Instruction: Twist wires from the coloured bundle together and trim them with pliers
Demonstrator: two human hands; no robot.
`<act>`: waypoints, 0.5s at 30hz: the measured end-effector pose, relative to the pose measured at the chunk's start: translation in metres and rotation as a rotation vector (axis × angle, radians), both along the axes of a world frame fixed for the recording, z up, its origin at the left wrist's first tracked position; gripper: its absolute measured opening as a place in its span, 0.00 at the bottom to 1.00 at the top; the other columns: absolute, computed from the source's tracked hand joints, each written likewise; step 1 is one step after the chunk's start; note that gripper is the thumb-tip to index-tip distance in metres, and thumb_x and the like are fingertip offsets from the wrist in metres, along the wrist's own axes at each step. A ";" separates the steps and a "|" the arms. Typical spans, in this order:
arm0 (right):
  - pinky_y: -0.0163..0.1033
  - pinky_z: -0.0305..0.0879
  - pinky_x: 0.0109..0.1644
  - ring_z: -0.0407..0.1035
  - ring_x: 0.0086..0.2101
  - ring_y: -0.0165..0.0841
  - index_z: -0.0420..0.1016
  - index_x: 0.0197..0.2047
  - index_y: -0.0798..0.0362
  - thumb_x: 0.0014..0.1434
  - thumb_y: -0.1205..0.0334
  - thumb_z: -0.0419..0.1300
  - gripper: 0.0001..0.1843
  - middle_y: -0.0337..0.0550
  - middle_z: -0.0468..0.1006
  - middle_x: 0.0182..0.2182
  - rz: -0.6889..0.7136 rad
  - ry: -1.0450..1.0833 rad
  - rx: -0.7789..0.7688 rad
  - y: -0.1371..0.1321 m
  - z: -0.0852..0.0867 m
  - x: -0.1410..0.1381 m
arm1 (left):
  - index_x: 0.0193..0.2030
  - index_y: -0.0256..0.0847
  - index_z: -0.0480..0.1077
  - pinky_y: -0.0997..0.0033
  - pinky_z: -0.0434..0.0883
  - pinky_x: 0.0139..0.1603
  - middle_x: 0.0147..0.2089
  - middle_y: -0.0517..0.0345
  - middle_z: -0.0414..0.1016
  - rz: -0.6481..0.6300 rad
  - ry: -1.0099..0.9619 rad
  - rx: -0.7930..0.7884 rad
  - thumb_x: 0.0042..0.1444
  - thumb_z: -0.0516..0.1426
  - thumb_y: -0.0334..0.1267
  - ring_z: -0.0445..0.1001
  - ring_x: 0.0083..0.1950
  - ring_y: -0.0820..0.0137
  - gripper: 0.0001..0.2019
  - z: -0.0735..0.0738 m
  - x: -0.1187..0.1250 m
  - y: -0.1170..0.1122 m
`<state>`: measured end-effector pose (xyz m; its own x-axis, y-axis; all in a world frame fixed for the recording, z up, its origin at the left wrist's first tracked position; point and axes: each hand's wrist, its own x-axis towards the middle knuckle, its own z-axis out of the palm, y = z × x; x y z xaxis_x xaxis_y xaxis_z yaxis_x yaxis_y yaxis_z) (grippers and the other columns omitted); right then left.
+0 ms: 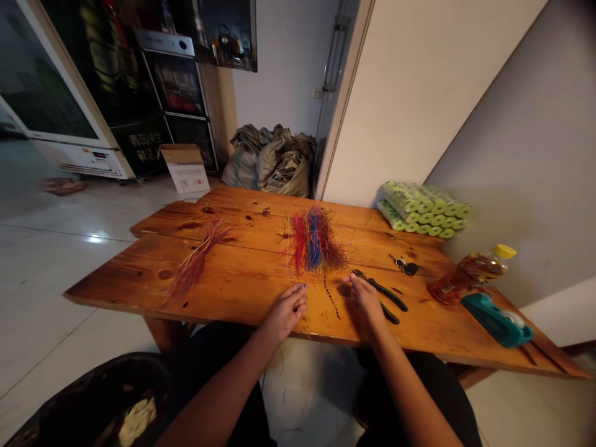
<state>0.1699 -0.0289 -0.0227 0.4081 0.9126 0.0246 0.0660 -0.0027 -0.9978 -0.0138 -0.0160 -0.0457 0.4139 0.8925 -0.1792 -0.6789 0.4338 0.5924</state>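
Note:
My left hand (287, 308) rests near the front edge of the wooden table (233, 279), fingers curled and pinched on a thin pale wire that runs up toward a pile of coloured wires (315, 241). My right hand (365, 298) lies just right of it, fingers bent down on the wood beside a dark twisted wire (331, 299) and close to the black-handled pliers (382, 294). Whether the right hand holds anything is hidden. A second, reddish bundle of wires (198, 257) lies on the left part of the table.
Keys (406, 266) lie behind the pliers. At the right stand a lying amber bottle with yellow cap (468, 273), a teal tape dispenser (498, 318) and a pack of green rolls (426, 210). A dark bin (88, 403) sits at the lower left on the floor.

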 end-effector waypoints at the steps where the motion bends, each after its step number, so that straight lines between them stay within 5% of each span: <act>1: 0.33 0.50 0.19 0.55 0.14 0.27 0.72 0.26 0.55 0.48 0.42 0.56 0.22 0.33 0.62 0.11 0.004 -0.007 0.006 -0.004 0.003 -0.003 | 0.33 0.34 0.69 0.83 0.49 0.16 0.19 0.70 0.53 -0.007 0.007 0.006 0.39 0.66 0.35 0.49 0.18 0.84 0.14 -0.001 0.001 -0.001; 4: 0.33 0.55 0.23 0.61 0.19 0.29 0.71 0.26 0.53 0.53 0.45 0.53 0.20 0.37 0.68 0.16 0.091 -0.210 0.050 -0.021 0.011 -0.021 | 0.37 0.33 0.71 0.82 0.53 0.18 0.20 0.68 0.56 -0.072 0.042 0.025 0.40 0.66 0.36 0.52 0.18 0.84 0.16 -0.002 0.003 -0.004; 9: 0.34 0.58 0.32 0.69 0.27 0.32 0.71 0.28 0.50 0.61 0.55 0.46 0.18 0.39 0.75 0.23 0.445 -0.757 0.038 -0.052 0.016 -0.061 | 0.33 0.34 0.72 0.80 0.56 0.21 0.22 0.63 0.62 -0.166 0.106 -0.002 0.40 0.63 0.50 0.58 0.21 0.81 0.20 -0.001 0.005 -0.013; 15: 0.34 0.57 0.31 0.71 0.29 0.34 0.71 0.31 0.50 0.62 0.58 0.46 0.15 0.40 0.77 0.27 0.497 -1.000 -0.012 -0.072 0.013 -0.072 | 0.18 0.37 0.59 0.80 0.50 0.18 0.17 0.67 0.52 -0.255 0.065 0.063 0.48 0.60 0.47 0.49 0.18 0.81 0.20 0.006 0.002 -0.011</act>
